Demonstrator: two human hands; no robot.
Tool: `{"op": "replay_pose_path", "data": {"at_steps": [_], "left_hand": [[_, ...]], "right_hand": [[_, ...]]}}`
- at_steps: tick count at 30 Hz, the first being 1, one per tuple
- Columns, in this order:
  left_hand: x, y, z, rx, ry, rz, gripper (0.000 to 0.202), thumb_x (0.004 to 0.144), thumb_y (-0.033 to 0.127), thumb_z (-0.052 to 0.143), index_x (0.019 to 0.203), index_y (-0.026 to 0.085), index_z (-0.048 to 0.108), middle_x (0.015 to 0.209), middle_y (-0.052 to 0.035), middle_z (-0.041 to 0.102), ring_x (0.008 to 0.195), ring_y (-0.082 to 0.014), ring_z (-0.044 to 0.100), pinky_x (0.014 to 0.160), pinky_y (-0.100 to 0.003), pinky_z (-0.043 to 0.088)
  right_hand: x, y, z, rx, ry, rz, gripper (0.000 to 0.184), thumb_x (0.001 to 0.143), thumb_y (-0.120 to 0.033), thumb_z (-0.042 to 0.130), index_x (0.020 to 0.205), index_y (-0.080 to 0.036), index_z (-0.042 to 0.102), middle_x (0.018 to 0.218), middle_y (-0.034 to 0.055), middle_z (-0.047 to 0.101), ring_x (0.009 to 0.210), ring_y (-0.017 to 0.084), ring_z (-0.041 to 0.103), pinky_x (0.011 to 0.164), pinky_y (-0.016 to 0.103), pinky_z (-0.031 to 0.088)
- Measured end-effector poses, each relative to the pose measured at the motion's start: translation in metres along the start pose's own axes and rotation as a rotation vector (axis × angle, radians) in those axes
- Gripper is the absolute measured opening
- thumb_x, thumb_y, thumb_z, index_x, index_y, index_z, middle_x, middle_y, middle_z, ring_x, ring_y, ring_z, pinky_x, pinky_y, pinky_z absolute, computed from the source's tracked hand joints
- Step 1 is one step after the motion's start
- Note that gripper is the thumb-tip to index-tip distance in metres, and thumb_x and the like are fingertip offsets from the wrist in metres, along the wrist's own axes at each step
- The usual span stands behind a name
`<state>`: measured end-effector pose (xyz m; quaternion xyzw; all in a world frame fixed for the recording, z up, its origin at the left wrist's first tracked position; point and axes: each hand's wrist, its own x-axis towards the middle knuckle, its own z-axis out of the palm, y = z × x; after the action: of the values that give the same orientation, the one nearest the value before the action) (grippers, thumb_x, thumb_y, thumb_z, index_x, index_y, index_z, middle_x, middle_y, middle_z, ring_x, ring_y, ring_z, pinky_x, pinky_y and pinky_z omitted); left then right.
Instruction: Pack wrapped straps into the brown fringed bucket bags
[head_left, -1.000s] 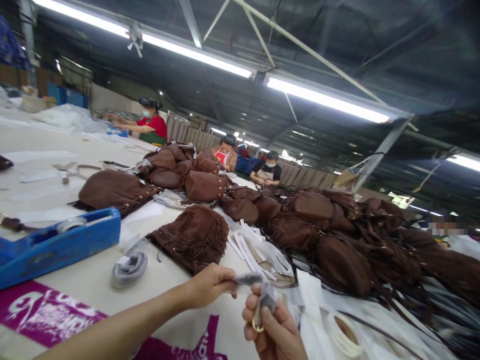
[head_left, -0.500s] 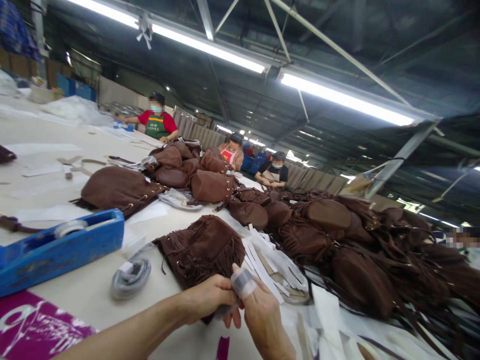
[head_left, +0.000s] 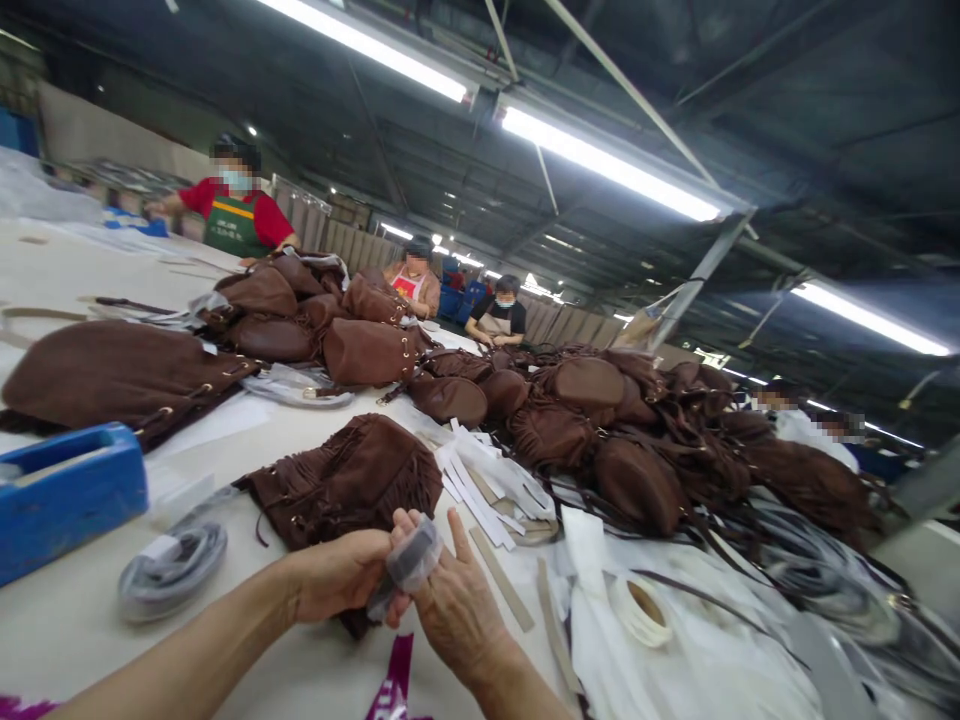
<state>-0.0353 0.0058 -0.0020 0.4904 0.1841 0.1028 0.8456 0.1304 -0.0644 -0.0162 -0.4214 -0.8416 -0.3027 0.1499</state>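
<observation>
My left hand and my right hand meet low in the middle of the view, both closed on a small grey wrapped piece held between them. The left fingers pinch its lower end; the right fingers press around its upper part. Just behind the hands lies a brown fringed suede bag on the white table.
A blue tape dispenser and a grey coiled strap lie at left. White paper strips, a tape roll and a long pile of brown bags fill the right. Several other people work across the table.
The view has swung right and down, shifting the bags and dispenser left. My hands have stayed together on the grey piece, now turned slightly, with my right hand's back showing.
</observation>
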Motion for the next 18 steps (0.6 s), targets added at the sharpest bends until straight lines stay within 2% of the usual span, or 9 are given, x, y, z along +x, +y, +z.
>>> {"op": "replay_pose_path", "data": {"at_steps": [5,7,9,10,12,14,16,18], "left_hand": [[0.0,-0.002,0.022,0.132,0.148,0.049,0.038,0.073,0.053,0.059,0.074,0.015,0.056,0.063,0.0003,0.051,0.056,-0.012,0.045,0.062,-0.027,0.041],[0.001,0.0,0.021,0.131,0.211,0.109,0.036,0.071,0.052,0.059,0.072,0.016,0.053,0.061,0.0012,0.049,0.055,-0.0116,0.044,0.059,-0.026,0.04],[0.0,0.006,0.013,0.052,0.27,0.19,0.033,0.07,0.048,0.06,0.069,0.018,0.048,0.059,0.0031,0.045,0.053,-0.0107,0.042,0.058,-0.026,0.041],[-0.002,0.012,0.007,0.002,0.293,0.234,0.032,0.07,0.046,0.06,0.069,0.018,0.045,0.058,0.004,0.043,0.052,-0.0103,0.041,0.057,-0.026,0.041],[-0.008,0.024,-0.005,-0.046,0.344,0.344,0.031,0.072,0.045,0.058,0.069,0.019,0.041,0.058,0.0045,0.042,0.052,-0.0099,0.041,0.057,-0.025,0.042],[-0.015,0.035,-0.015,0.024,0.435,0.473,0.029,0.076,0.044,0.056,0.07,0.019,0.042,0.058,0.0034,0.044,0.052,-0.0102,0.042,0.054,-0.024,0.04],[-0.02,0.04,-0.022,0.171,0.549,0.59,0.029,0.08,0.045,0.052,0.069,0.018,0.044,0.057,0.0018,0.047,0.051,-0.0108,0.043,0.051,-0.023,0.037],[-0.022,0.04,-0.025,0.312,0.646,0.636,0.03,0.083,0.044,0.047,0.069,0.018,0.047,0.056,0.0008,0.048,0.051,-0.0113,0.043,0.049,-0.022,0.034]], "right_hand": [[-0.012,-0.003,-0.01,0.005,-0.059,-0.005,0.054,0.091,-0.009,0.041,0.145,-0.004,0.032,0.149,0.0158,0.039,0.139,0.027,0.033,0.113,0.051,0.032],[-0.027,0.0,-0.015,0.032,-0.108,-0.055,0.052,0.092,-0.01,0.042,0.143,-0.007,0.035,0.147,0.0142,0.043,0.138,0.026,0.034,0.113,0.048,0.033],[-0.048,0.006,-0.018,0.089,-0.141,-0.082,0.043,0.092,-0.01,0.042,0.135,-0.012,0.048,0.138,0.0116,0.054,0.132,0.025,0.043,0.111,0.046,0.034],[-0.059,0.012,-0.019,0.123,-0.142,-0.035,0.038,0.092,-0.008,0.042,0.126,-0.016,0.057,0.127,0.0094,0.063,0.124,0.024,0.053,0.108,0.046,0.038],[-0.074,0.026,-0.018,0.167,-0.215,0.267,0.035,0.091,-0.005,0.04,0.111,-0.02,0.065,0.103,0.0065,0.073,0.1,0.021,0.066,0.093,0.036,0.049],[-0.075,0.042,-0.014,0.172,-0.334,0.565,0.034,0.092,-0.007,0.039,0.103,-0.021,0.068,0.093,0.0062,0.074,0.088,0.02,0.069,0.079,0.028,0.052],[-0.062,0.057,-0.006,0.168,-0.405,0.675,0.032,0.094,-0.012,0.04,0.101,-0.022,0.069,0.097,0.0068,0.074,0.089,0.02,0.069,0.077,0.025,0.05],[-0.04,0.068,0.008,0.169,-0.412,0.666,0.03,0.095,-0.014,0.042,0.104,-0.022,0.069,0.102,0.0062,0.074,0.095,0.019,0.068,0.082,0.025,0.048]]}}
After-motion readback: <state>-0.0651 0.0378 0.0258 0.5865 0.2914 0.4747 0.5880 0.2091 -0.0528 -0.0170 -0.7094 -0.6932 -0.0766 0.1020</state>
